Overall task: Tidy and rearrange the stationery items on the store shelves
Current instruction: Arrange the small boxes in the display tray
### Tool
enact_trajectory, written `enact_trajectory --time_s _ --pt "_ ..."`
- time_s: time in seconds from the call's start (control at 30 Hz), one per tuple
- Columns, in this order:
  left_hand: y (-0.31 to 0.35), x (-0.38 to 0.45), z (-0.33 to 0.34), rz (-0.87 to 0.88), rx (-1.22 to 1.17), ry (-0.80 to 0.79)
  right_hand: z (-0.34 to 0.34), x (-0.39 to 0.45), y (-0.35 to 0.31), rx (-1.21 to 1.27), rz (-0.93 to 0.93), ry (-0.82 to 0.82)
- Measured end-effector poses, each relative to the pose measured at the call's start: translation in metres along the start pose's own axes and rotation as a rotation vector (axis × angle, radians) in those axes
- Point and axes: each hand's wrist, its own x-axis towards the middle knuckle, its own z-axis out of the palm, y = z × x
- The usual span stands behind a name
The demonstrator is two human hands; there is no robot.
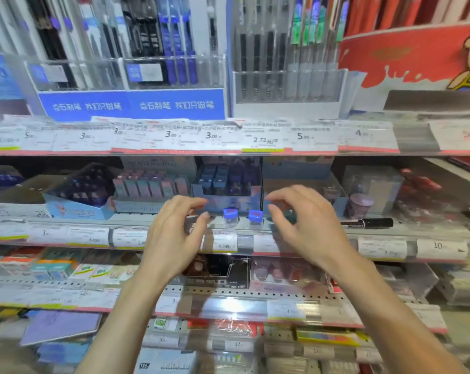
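Two small clear bottles with blue caps stand side by side at the front edge of the middle shelf, the left bottle and the right bottle. My left hand hovers just left of them with fingers loosely curled and nothing in it. My right hand hovers just right of them, fingers curved the same way and holding nothing. Behind the bottles sits a dark blue display box of small items.
A black pen lies on the shelf at the right, near a purple cup. Boxes of small bottles fill the shelf's left. Pen racks stand above; price-tag rails front each shelf. Notebooks and packs lie below.
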Motion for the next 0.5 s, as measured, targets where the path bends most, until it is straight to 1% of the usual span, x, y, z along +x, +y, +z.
enact_trajectory --time_s 0.07,0.13,0.23,0.3,0.37,0.5 --pt "-0.013 0.009 -0.003 0.041 0.094 -0.007 0.009 0.012 -0.014 -0.071 -0.016 -0.112" --pt "-0.024 0.021 -0.004 0.031 0.196 -0.044 0.018 0.023 -0.026 -0.116 -0.05 -0.207" --pt "-0.03 0.038 -0.004 0.014 0.303 -0.169 0.031 0.035 -0.038 -0.141 -0.069 -0.307" --pt "-0.029 0.046 -0.006 0.047 0.294 -0.212 0.038 0.039 -0.04 -0.154 -0.065 -0.365" --pt "-0.028 0.052 -0.007 0.104 0.266 -0.211 0.041 0.041 -0.042 -0.149 -0.059 -0.398" --pt "-0.032 0.055 -0.005 0.147 0.246 -0.23 0.041 0.046 -0.042 -0.112 -0.023 -0.409"
